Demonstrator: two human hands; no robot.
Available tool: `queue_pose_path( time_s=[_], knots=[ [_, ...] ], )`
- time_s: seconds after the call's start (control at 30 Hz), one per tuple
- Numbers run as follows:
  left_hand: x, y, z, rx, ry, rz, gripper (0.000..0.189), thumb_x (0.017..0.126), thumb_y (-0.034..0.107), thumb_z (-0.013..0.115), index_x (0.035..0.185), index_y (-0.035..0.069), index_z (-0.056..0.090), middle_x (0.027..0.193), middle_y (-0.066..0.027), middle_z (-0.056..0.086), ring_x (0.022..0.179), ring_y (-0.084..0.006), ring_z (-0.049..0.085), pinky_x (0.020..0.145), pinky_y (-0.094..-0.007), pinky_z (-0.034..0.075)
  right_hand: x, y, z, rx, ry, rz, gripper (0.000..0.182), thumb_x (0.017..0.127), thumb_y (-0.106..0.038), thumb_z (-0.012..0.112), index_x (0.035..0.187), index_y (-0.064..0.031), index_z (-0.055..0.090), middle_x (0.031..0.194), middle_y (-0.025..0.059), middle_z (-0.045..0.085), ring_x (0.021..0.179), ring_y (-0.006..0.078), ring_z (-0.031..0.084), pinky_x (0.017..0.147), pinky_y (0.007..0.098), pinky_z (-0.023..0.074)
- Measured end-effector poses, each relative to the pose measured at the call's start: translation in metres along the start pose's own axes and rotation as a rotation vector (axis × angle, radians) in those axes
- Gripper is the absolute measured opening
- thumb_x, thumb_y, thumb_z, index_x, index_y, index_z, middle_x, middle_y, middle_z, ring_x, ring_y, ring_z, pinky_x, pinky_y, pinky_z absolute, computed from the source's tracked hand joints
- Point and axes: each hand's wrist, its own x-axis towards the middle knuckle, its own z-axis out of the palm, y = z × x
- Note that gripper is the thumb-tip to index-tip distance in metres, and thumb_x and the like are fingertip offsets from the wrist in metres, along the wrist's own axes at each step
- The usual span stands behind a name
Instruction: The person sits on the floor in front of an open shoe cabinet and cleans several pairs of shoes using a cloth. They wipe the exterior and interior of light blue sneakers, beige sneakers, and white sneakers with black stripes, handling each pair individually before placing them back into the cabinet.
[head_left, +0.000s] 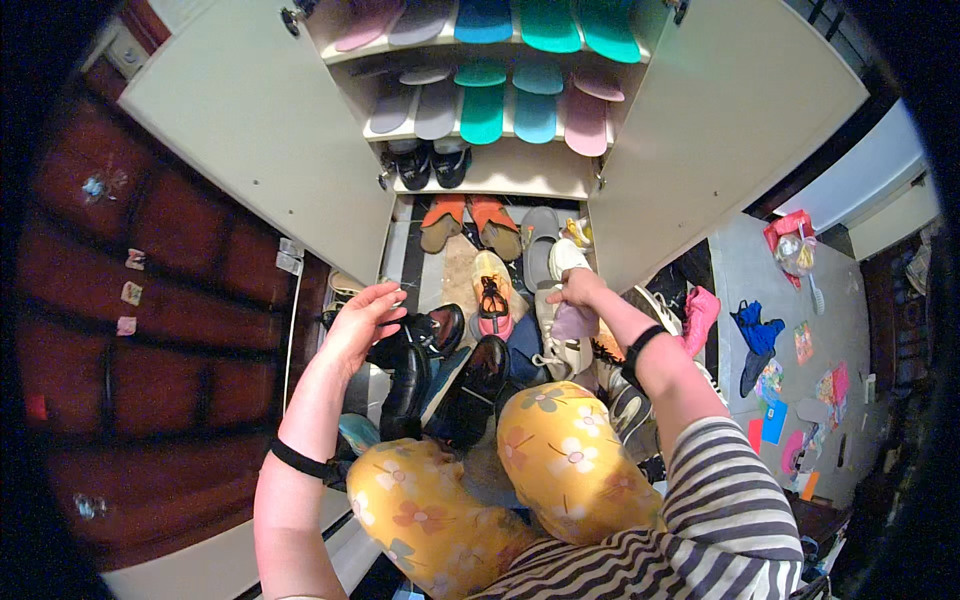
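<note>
My left hand (369, 321) is held out, fingers apart, above black shoes at the left of the floor pile. Nothing shows in it. A black leather boot (403, 394) and a dark shoe with a maroon part (444, 330) lie just below and beside it. In my right hand (583, 291) is a mauve cloth (576, 321), bunched over a beige lace-up sneaker (559, 352); whether the fingers also touch the sneaker is hidden. A white shoe (567, 256) lies right beyond that hand. Between my hands sits a yellow-and-pink sneaker (492, 292) with black laces.
Ahead, a cabinet with its left door (247, 135) and right door (720, 135) swung out holds slippers (481, 112) and black sneakers (431, 166). Orange slippers (471, 221) and grey clogs (540, 247) lie before it. Pink shoes (700, 319) and a blue item (756, 328) lie rightward.
</note>
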Motion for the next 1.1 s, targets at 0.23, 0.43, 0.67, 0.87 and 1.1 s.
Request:
queue_pose_path(
  time_s=[0.23,0.43,0.67,0.87,1.1],
  knots=[
    [-0.093,0.024,0.026,0.015,-0.003,0.174,0.042,0.095,0.027,0.061,0.132,0.009,0.053,0.124,-0.0029,0.063,0.108,-0.0137,0.060,0.086,-0.0283,0.049,-0.150,-0.061,-0.105,0.169,0.465,-0.457,0.066,0.069,-0.049,0.080,0.117,-0.0067,0.066,0.104,0.0097,0.071,0.096,0.0255,0.067,0.081,0.0395,0.0526],
    [-0.165,0.015,0.043,0.079,-0.014,0.436,0.064,0.091,0.039,0.064,0.143,0.007,0.042,0.140,-0.0080,0.052,0.128,-0.0202,0.048,0.102,-0.0353,0.039,-0.269,-0.100,-0.174,0.937,0.151,-0.777,0.052,0.078,-0.017,0.080,0.121,0.0037,0.059,0.100,0.0029,0.066,0.089,0.0066,0.060,0.077,0.0228,0.0492],
    [-0.249,-0.065,0.086,-0.484,-0.640,0.337,0.094,0.077,0.036,0.076,0.150,0.003,0.026,0.148,-0.0147,0.041,0.133,-0.0276,0.044,0.111,-0.0407,0.035,-0.344,-0.119,-0.137,1.443,-0.219,-0.938,0.039,0.086,-0.019,0.072,0.118,0.0011,0.060,0.108,0.0052,0.067,0.093,0.0116,0.064,0.083,0.0258,0.0512],
    [-0.281,-0.132,0.131,-0.840,-0.554,0.101,0.059,0.091,0.024,0.059,0.142,0.001,0.040,0.135,-0.0151,0.055,0.122,-0.0310,0.055,0.106,-0.0446,0.041,-0.342,-0.111,-0.078,1.660,-0.105,-0.561,0.029,0.094,-0.031,0.063,0.108,-0.0052,0.064,0.096,0.0025,0.067,0.084,0.0126,0.062,0.077,0.0296,0.0512],
    [-0.308,-0.115,0.168,-0.411,-0.047,0.291,0.085,0.085,0.012,0.068,0.154,0.007,0.018,0.146,-0.0138,0.041,0.129,-0.0241,0.047,0.106,-0.0355,0.038,-0.349,-0.090,-0.096,2.096,-0.108,-0.605,0.034,0.095,-0.042,0.060,0.104,-0.0086,0.061,0.092,0.0056,0.064,0.082,0.0179,0.063,0.075,0.0348,0.0539]
  ],
)
